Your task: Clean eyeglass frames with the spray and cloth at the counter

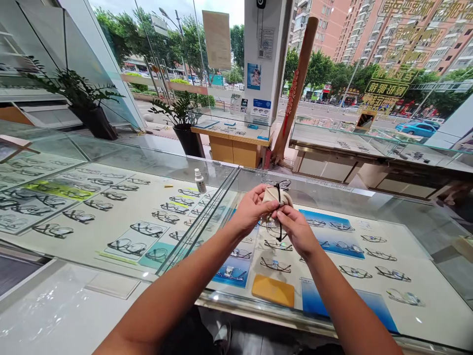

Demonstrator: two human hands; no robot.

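Both my hands meet over the glass display counter (328,310), around a beige cloth (272,193) and a black-framed pair of eyeglasses (280,233). My left hand (253,206) is closed on the cloth, which is bunched over the upper part of the glasses. With fingers pinched, my right hand (295,228) grips the frame from the other side. The glasses are held on edge, a dark part of the frame running upright between the hands. Cloth and fingers hide most of the lenses. Beneath the glass lie rows of eyeglasses (276,265).
A small white bottle (200,181) stands on the glass to the left. An orange-yellow flat item (273,291) lies close to the counter's front. More eyeglasses (127,246) fill the left showcase. Beyond are a potted plant (188,138), a wooden cabinet (234,149) and a leaning wooden post (295,93).
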